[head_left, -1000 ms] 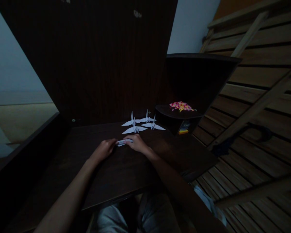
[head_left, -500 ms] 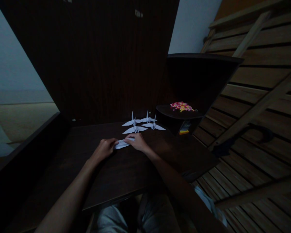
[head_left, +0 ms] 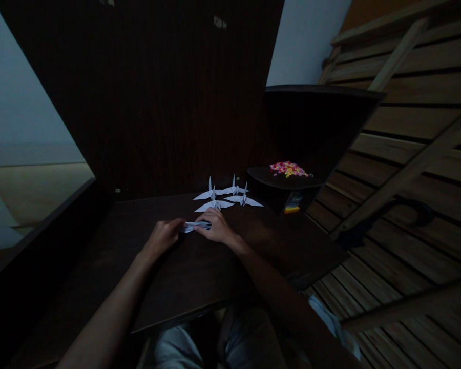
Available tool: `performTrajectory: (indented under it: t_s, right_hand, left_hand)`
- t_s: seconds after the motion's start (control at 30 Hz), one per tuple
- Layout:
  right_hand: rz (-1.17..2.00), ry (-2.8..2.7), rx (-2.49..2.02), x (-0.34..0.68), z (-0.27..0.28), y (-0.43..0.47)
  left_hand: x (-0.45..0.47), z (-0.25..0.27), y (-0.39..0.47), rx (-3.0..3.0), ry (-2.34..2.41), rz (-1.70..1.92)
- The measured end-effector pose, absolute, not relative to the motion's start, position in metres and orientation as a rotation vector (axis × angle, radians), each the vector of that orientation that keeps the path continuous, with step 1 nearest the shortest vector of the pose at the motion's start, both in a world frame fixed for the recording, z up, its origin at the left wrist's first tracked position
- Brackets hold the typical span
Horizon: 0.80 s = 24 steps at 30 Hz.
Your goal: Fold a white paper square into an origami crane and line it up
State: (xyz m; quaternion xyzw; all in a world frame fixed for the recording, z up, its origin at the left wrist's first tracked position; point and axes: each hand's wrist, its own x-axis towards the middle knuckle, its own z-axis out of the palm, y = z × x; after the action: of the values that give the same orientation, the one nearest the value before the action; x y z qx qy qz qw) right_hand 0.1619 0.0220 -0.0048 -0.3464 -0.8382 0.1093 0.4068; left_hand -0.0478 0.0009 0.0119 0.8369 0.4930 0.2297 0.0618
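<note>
Between my hands, low over the dark desk, is a narrow piece of folded white paper (head_left: 191, 226) with layered edges showing. My left hand (head_left: 166, 232) pinches its left end between thumb and fingers. On its right end my right hand (head_left: 215, 226) is closed, thumb below and fingers on top, hiding that end. Just beyond my right hand stand several white origami cranes (head_left: 244, 199) with spread wings and upright necks or tails. The nearest crane (head_left: 211, 206) is close to my right fingertips and partly covered by them.
The dark wooden desk (head_left: 138, 215) has a raised side board (head_left: 42, 230) on the left and a tall back panel (head_left: 169, 102). At right, a small corner shelf (head_left: 257, 177) bears a heap of pink, red and yellow bits (head_left: 289, 168). A slatted wooden frame (head_left: 399, 138) stands further right.
The folded paper has tilted, now looking narrower with its layered edges showing. My right hand has shifted slightly left and turned over the paper's end; my left hand has barely moved.
</note>
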Motion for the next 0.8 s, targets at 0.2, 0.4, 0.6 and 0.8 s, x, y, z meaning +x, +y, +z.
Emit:
performTrajectory:
  t_s: [0.2,0.4,0.6,0.8]
  right_hand:
    - [0.224,-2.109,-0.89,0.157,-0.004,0.02]
    - [0.358,-2.122,-1.023,0.156,-0.011,0.023]
    - [0.451,-2.217,-1.098,0.155,-0.019,0.025]
    - [0.677,-2.108,-1.182,0.153,-0.02,0.03]
  left_hand:
    - [-0.048,0.008,0.0,2.847,1.356,0.726]
    - [-0.044,0.006,0.003,2.908,1.227,0.643]
    - [-0.042,0.004,0.004,2.744,1.125,0.642]
    - [-0.037,-0.001,0.008,2.572,1.188,0.736]
